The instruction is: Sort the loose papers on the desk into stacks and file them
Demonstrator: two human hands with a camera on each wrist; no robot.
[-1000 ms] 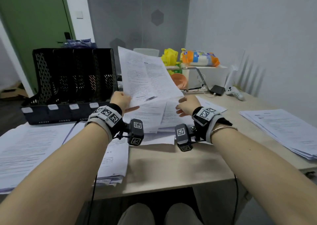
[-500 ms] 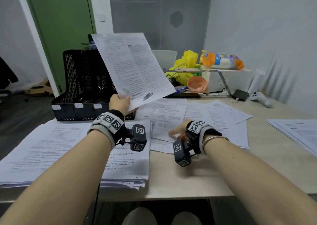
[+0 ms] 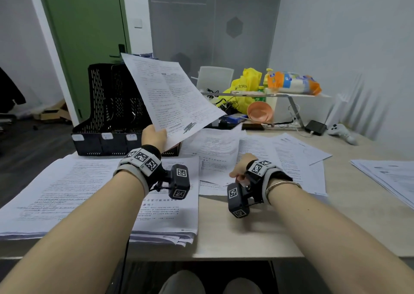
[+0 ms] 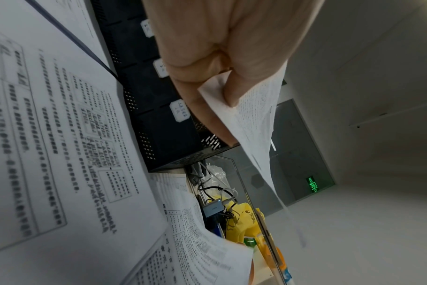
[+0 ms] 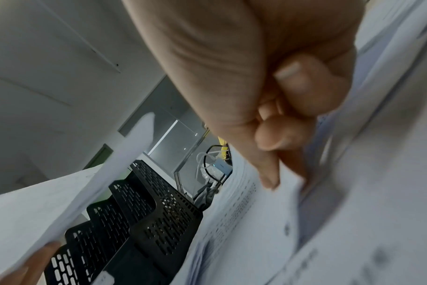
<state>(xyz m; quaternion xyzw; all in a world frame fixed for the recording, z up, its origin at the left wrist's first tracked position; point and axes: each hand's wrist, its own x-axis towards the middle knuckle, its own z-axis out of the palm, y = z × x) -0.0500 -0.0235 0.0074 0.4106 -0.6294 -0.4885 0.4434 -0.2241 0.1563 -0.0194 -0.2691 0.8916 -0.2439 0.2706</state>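
I see bare pale wooden desk (image 3: 257,233) open between my forearms; the black perforated file rack (image 3: 107,114) blocks the far left, scattered white printed papers (image 3: 291,159) crowd the middle.

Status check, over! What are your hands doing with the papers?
Left hand pinches one sheet, raised before the black file rack. Right hand curled on loose papers. Nothing blocking.

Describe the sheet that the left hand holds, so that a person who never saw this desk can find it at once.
Start at the black mesh file rack at the desk's far left. Just in front of it, the left hand pinches a printed sheet by its lower corner. It alone is lifted in the air, tilted, with a dark scribble near its lower edge; all other papers lie flat.
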